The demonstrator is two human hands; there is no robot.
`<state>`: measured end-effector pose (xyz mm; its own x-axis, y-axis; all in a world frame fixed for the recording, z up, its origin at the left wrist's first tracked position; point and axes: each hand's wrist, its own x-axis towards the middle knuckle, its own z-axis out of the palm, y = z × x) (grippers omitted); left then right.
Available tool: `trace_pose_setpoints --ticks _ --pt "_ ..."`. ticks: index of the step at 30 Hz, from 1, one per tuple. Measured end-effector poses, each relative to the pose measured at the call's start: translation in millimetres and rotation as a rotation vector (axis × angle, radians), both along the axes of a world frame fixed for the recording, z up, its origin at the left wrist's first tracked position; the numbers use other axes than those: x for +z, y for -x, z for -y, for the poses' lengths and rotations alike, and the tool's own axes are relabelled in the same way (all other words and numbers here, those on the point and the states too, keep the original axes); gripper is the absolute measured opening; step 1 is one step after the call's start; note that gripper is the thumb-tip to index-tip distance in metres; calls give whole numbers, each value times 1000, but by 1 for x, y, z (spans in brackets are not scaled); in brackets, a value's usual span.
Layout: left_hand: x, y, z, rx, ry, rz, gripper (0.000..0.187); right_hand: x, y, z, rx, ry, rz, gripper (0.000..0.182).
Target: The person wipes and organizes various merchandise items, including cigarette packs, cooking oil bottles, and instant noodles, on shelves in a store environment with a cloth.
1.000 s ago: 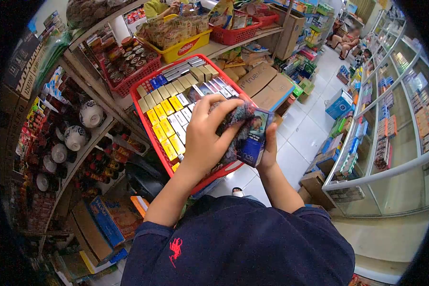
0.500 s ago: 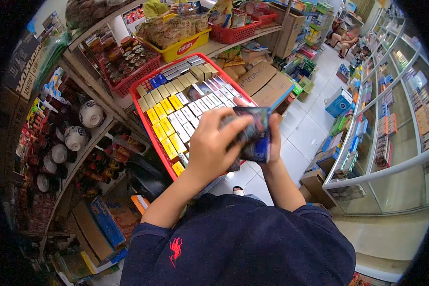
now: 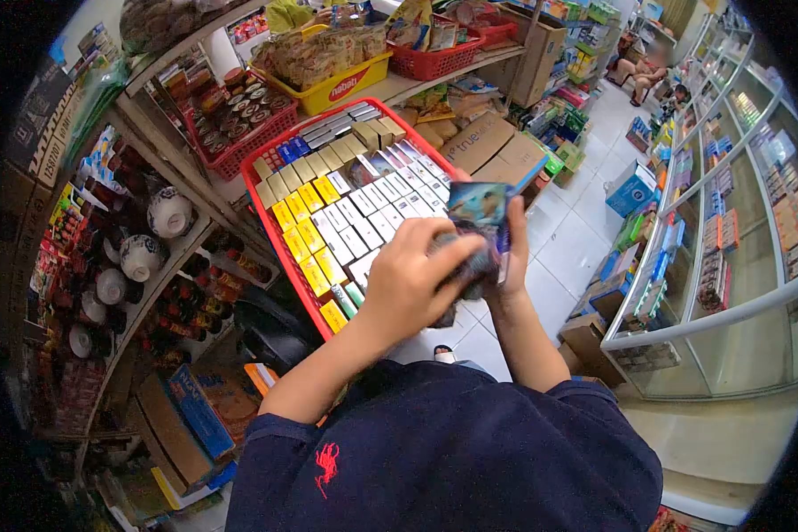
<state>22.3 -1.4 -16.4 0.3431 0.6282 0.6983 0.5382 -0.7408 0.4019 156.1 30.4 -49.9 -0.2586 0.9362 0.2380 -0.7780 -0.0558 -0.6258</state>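
The dark flat box with teal picture (image 3: 477,206) has turned; right hand (image 3: 512,253) grips it, left hand (image 3: 421,279) holds blurred, dark, fuzzy cloth (image 3: 470,259).

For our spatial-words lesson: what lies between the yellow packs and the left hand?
White packs in rows, with a green-and-white one lower down, all in the red basket; the head view shows this.

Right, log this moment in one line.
left hand: holding dark cloth | right hand: gripping dark pack | red basket: small boxes in rows
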Motion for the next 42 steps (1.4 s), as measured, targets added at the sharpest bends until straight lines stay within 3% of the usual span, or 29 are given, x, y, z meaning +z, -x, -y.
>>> trace_pose_setpoints --ticks 3,5,8,12,14,15,17,19,20,23,27,29,34,36,37,39,42 --pt "9 7 -9 141 -64 85 41 1 7 11 18 17 187 64" --pt "13 8 -8 104 -120 39 42 0 4 6 78 -148 158 66" --pt "-2 2 1 -76 -46 -52 44 10 2 0 -86 -6 26 70" --pt "5 14 1 -95 99 15 37 11 -14 -8 -90 -80 190 76" --pt "14 25 -4 -26 124 149 36 18 -13 -11 -439 -422 591 86" --pt "23 30 -6 -13 106 185 35 19 -14 -12 -437 -422 590 86" --pt "33 37 -10 -51 68 146 33 20 -17 -13 -556 -626 920 95" --pt "35 35 -14 -40 57 47 33 27 -15 -10 -507 -611 882 96" --pt "36 34 -17 -30 47 -51 32 30 -15 -8 -537 -732 973 96" --pt "30 37 -30 69 49 -15 31 34 -17 -7 -558 -891 1097 95" --pt "38 24 -17 -113 134 -80 36 35 -23 -9 -576 -952 1180 91" --pt "29 25 -33 -21 157 23 36 39 -24 -5 -558 -915 1111 90" --pt "30 27 -39 -103 110 -21 31 32 -29 -5 -452 -879 1081 90" --pt "26 34 -56 76 74 27 27 22 -33 -3 -227 -640 732 89" --pt "27 37 -60 164 65 18 26 20 -36 -3 -229 -641 731 89" --pt "27 35 -61 88 89 261 28 22 -41 -8 -362 -463 476 84" --pt "19 25 -46 -112 22 269 37 28 -45 -14 -192 -89 -54 61"
